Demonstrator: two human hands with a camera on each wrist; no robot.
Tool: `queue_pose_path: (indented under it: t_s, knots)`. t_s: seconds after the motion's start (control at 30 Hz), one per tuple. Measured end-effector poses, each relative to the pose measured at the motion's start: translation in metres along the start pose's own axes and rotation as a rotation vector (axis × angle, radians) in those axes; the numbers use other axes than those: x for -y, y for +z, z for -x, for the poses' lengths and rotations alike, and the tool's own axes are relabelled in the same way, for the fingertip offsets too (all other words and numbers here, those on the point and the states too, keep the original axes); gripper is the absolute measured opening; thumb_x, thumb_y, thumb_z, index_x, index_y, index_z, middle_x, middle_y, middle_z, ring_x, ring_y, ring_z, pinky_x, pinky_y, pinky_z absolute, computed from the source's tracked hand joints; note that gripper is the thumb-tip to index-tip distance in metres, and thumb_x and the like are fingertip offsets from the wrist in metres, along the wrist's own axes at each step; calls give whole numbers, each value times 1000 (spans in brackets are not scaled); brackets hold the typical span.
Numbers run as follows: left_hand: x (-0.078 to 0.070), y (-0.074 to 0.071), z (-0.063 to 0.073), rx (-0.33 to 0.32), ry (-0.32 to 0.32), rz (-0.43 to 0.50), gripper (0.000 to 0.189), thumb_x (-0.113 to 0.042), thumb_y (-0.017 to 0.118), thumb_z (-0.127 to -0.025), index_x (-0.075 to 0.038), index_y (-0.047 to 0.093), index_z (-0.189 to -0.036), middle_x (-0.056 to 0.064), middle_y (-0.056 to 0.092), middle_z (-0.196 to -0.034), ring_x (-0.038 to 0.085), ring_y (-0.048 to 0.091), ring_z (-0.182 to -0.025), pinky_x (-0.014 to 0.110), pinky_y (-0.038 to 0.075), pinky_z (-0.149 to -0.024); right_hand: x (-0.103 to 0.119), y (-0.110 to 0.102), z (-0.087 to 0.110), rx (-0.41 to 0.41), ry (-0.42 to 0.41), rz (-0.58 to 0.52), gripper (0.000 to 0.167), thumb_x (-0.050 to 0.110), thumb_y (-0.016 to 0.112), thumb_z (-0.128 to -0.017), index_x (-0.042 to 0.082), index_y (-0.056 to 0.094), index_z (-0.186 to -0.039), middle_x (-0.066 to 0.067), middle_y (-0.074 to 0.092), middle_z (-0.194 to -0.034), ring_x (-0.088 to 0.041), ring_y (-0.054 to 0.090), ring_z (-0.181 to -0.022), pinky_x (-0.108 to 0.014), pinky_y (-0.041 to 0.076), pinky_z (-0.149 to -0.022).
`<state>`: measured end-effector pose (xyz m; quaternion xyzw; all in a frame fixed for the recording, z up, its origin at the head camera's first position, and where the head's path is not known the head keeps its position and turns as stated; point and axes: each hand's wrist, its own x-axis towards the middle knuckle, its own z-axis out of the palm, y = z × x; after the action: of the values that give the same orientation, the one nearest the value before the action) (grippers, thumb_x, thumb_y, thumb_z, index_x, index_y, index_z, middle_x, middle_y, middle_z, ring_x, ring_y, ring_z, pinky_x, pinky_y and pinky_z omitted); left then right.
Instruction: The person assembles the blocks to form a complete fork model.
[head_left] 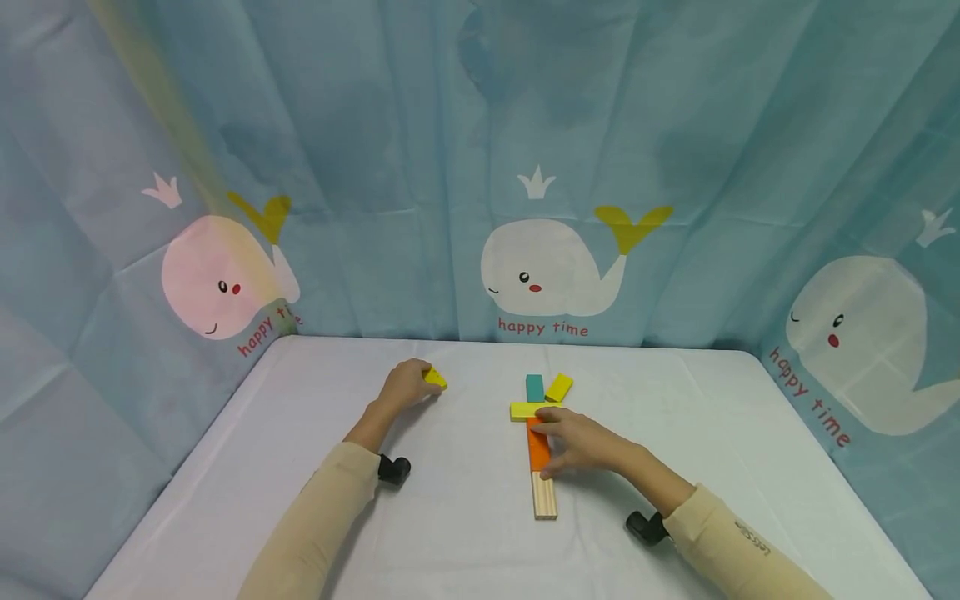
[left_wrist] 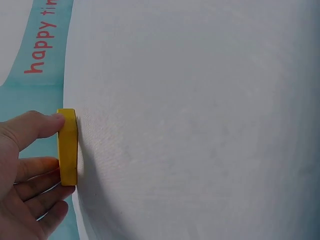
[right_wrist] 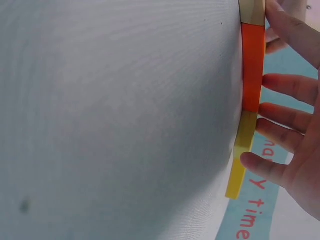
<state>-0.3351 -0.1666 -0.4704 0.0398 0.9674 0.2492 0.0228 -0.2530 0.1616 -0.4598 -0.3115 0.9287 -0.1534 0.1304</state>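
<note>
At the left, my left hand [head_left: 403, 386] pinches a yellow block [left_wrist: 68, 150] between its thumb and fingertips, close over the white tabletop. My right hand [head_left: 588, 440] spreads its fingers over a column of blocks, with fingertips [right_wrist: 272, 81] resting on them. An orange block [head_left: 538, 446] lies in the middle of that column, end to end with a plain wooden block [head_left: 545, 497] nearer me. Across the orange block's far end lies a yellow crosswise block [head_left: 522, 411], partly hidden by the right hand. Beyond it sits a teal block [head_left: 535, 387].
Another yellow block [head_left: 559, 387] lies tilted to the right of the teal one. A white cloth covers the table [head_left: 457, 517]. Behind and at both sides hangs a blue curtain [head_left: 420, 167] printed with whales.
</note>
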Motion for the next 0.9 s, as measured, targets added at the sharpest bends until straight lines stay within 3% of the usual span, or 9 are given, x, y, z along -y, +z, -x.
queue_pose_path:
  t_s: [0.27, 0.7, 0.9]
  knots:
    - [0, 2, 0, -28, -1, 18, 56, -22, 76, -81, 6, 60, -127, 20, 64, -122, 29, 59, -100, 43, 49, -92, -1, 0, 0, -1, -4, 3, 74, 46, 80, -76, 10, 57, -137, -14, 44, -149, -35, 43, -136, -52, 40, -109]
    - [-6, 3, -3, -14, -6, 22, 58, -24, 75, -81, 5, 59, -129, 19, 64, -121, 27, 57, -98, 42, 48, -91, -1, 0, 1, -10, -3, -10, 74, 45, 80, -77, 10, 56, -137, -14, 43, -149, -35, 43, -136, -52, 40, -109]
    - [-13, 3, -2, -20, 38, 6, 58, -27, 77, -81, 5, 60, -127, 18, 65, -121, 27, 58, -98, 43, 48, -91, -2, 2, 1, -1, 14, -7, 74, 46, 80, -76, 13, 56, -138, -12, 44, -149, -33, 43, -136, -51, 41, -108]
